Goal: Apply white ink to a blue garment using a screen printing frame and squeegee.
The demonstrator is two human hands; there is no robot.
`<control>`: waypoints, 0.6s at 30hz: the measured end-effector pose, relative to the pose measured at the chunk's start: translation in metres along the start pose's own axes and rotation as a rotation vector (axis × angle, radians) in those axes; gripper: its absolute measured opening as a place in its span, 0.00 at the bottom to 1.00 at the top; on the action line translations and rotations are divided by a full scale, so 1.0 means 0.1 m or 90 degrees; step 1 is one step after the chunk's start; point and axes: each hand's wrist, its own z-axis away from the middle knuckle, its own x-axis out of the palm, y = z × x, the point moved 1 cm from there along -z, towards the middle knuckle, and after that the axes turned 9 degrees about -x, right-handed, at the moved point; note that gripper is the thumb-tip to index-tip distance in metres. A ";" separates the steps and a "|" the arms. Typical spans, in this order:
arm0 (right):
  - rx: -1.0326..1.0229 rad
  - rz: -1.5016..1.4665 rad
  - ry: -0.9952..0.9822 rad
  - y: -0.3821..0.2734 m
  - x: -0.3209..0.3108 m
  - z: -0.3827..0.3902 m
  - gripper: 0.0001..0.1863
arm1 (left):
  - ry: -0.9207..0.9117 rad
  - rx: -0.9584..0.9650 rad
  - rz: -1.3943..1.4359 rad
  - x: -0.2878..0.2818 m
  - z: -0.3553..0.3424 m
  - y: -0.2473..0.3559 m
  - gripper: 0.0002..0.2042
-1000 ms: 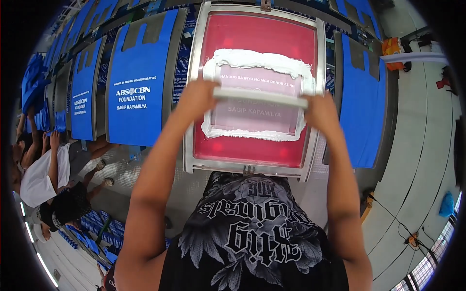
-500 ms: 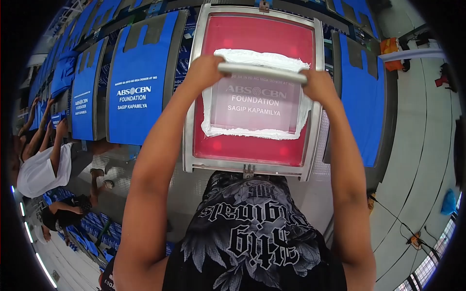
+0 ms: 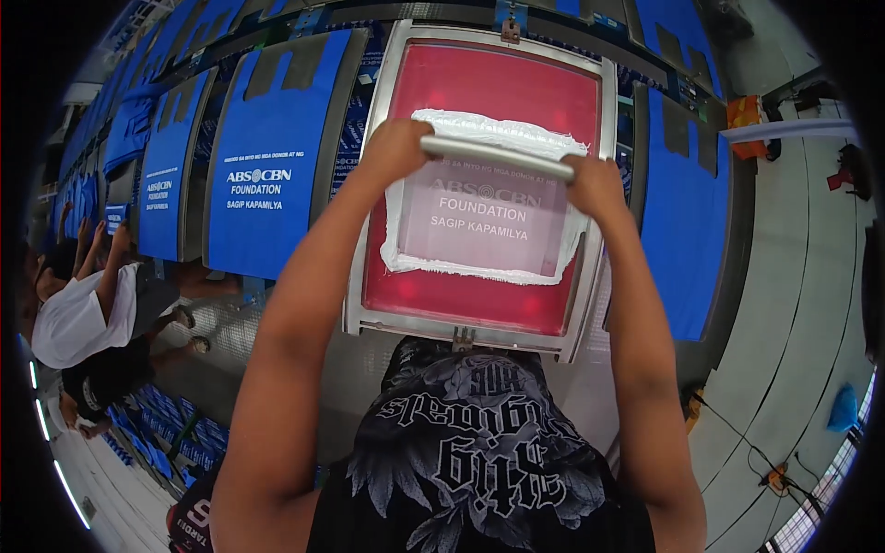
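As both arms (image 3: 306, 295) extend forward, left hand (image 3: 398, 150) and right hand (image 3: 595, 187) curl fingers (image 3: 417, 135) around a bar (image 3: 496, 157).

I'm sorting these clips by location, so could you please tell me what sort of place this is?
Probably a screen-printing workshop: there's a framed red screen with white paint on it, and blue cloth pieces lie on boards alongside.

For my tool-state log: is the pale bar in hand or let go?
In hand: the left hand and right hand grip opposite ends of the pale bar, over the red screen.
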 end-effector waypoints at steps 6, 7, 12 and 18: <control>0.012 -0.073 -0.028 0.09 -0.56 -0.19 0.19 | 0.130 -0.004 -0.092 -0.41 -0.08 0.23 0.26; 0.010 -0.089 -0.031 0.12 -0.64 -0.25 0.21 | 0.301 0.033 -0.053 -0.47 0.07 0.25 0.29; -0.069 -0.100 -0.038 0.25 -0.59 -0.60 0.24 | -0.204 -0.299 0.169 -0.08 1.56 0.30 0.19; -0.086 -0.063 -0.142 0.18 -0.46 -0.73 0.29 | -0.530 -0.470 0.678 1.24 3.04 0.57 0.26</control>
